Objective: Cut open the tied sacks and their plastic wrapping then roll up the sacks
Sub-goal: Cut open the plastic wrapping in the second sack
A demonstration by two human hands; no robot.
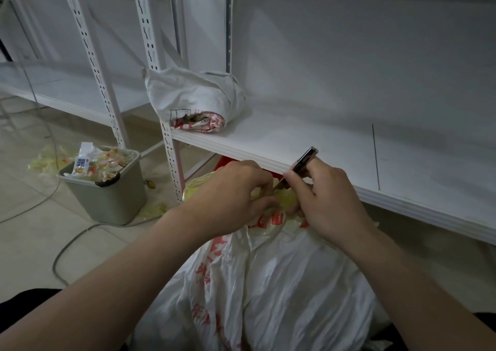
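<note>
Our sack (281,283) sits low before us, below the shelf (349,149) edge. Our left hand (228,192) pinches the bunched plastic (285,198) at its neck, and our right hand (327,200) grips the knife (306,160), blade at the tie. The cloth looks soft and limp, the plastic thin and probably slippery, so we'd hold it taut just beside the cut.

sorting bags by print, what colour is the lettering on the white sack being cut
Red, on the white sack; it shows best in the head view.
</note>
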